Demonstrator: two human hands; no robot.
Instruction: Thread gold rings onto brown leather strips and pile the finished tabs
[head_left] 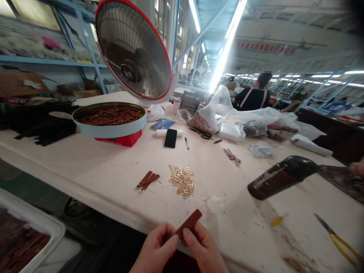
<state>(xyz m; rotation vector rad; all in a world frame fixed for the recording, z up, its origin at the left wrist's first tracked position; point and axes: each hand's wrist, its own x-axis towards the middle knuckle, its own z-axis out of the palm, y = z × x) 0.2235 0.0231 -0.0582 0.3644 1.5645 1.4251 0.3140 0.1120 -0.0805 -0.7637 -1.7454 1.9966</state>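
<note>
Near the table's front edge I hold a brown leather strip (191, 223) between both hands, its free end pointing up and to the right. My left hand (162, 242) is closed, with thumb and fingers at the strip's lower end. My right hand (202, 242) pinches the strip with the thumb on its face. Whether a ring sits in the strip is hidden by my fingers. Beyond my hands lies a pile of small gold D-rings (183, 181). To its left is a small stack of brown leather tabs (148, 180) with rings at their ends.
A round tin (113, 129) full of brown pieces sits on a red box at left, before a red-rimmed fan heater (133, 49). A phone (170, 138) and pen (187, 143) lie mid-table. Rightward are a dark bottle (281, 176), yellow-handled scissors (338, 239) and another person's hand (356, 168).
</note>
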